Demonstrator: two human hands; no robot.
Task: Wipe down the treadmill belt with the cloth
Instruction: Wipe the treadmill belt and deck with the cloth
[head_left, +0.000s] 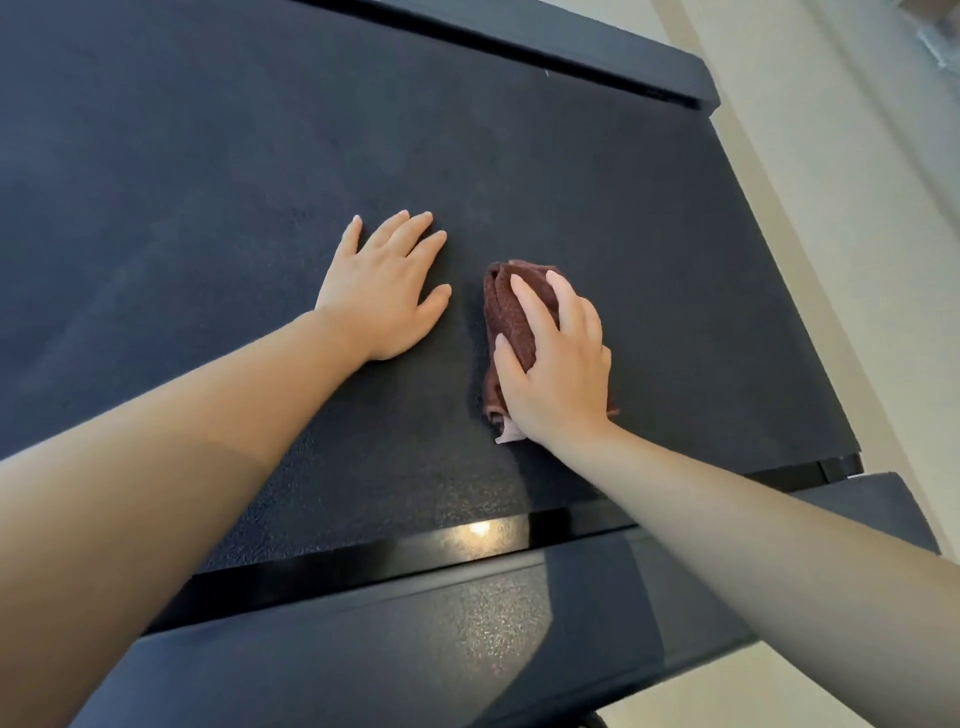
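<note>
Pressing cloth (511, 317) to belt (208, 182) | right hand (558, 374) grip seemingly curled over it | left hand (382, 291) flat, wide

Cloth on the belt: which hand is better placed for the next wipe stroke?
Right. The right hand covers the brown cloth, fingers curled over it, on the treadmill belt. The left hand lies flat on bare belt beside it, off the cloth.
</note>
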